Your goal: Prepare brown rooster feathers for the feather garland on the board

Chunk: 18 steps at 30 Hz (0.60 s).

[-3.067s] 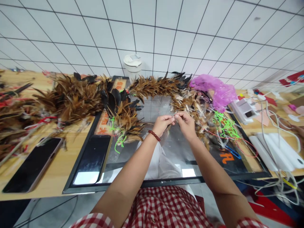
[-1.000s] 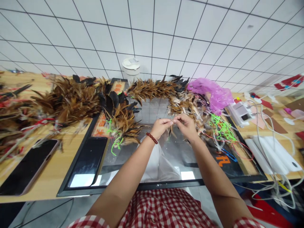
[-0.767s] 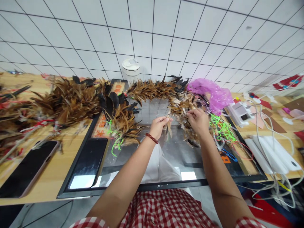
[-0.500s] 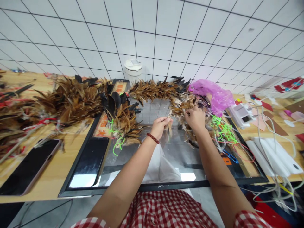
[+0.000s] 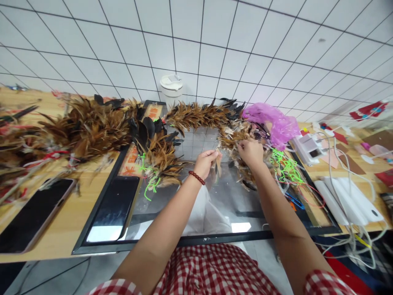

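My left hand (image 5: 207, 162), with a red bead bracelet on the wrist, is closed in a pinch on a small bunch of brown feathers (image 5: 218, 164) that hangs below the fingers. My right hand (image 5: 251, 150) reaches into the loose pile of brown and white feathers (image 5: 235, 137) at the right of the glass panel (image 5: 215, 196). Its fingers are curled into the pile, and what they grip is hidden. A long brown feather string (image 5: 196, 114) arcs along the back of the panel.
Large brown and black feather bundles (image 5: 89, 129) lie at the left. Two dark phones (image 5: 115, 207) (image 5: 32, 215) lie at the front left. A white cup (image 5: 171, 88) stands at the back. A pink plastic bag (image 5: 273, 121), green cords (image 5: 287, 166), white chargers and cables (image 5: 350, 196) crowd the right.
My hands were pinched together over the glass. The right hand has moved away to the right and back into the loose feather pile, while the left hand stays with its small bunch.
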Tool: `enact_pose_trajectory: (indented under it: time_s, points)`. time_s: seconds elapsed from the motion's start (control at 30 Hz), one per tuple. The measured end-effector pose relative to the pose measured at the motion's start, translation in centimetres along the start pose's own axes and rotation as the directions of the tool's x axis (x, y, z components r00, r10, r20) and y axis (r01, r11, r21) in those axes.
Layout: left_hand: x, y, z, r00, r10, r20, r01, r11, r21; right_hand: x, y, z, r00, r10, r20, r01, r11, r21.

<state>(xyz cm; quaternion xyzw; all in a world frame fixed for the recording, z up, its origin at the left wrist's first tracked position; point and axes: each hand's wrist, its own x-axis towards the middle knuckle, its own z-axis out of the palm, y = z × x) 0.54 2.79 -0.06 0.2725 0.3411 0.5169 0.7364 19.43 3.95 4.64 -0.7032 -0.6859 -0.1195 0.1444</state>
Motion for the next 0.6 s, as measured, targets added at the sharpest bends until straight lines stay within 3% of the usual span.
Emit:
enact_pose_trajectory:
  time_s: [0.1,0.2,0.37,0.5,0.6]
  points:
    - [-0.1,0.0,0.0,1.000,-0.004,-0.003,0.004,1.000,-0.013,-0.3,0.2,-0.7,0.998,-0.051,-0.029,0.052,0.997,0.051]
    - [0.0,-0.1,-0.1,1.000,-0.006,-0.005,0.006,1.000,-0.013,-1.6,0.5,-2.3,0.982,-0.175,-0.072,0.186,0.965,0.184]
    - [-0.1,0.0,-0.1,1.000,0.021,0.017,-0.021,1.000,-0.012,-3.4,0.4,-4.4,0.873,-0.488,0.018,0.435,0.794,0.426]
    - [-0.4,0.3,0.2,1.000,0.014,0.027,-0.014,1.000,-0.004,-3.3,-0.7,-5.2,0.812,-0.577,0.087,0.422,0.684,0.595]
    - [-0.6,0.4,0.6,0.999,0.017,0.045,-0.016,1.000,-0.013,-2.9,-2.1,-5.7,0.807,-0.579,0.118,0.372,0.652,0.660]
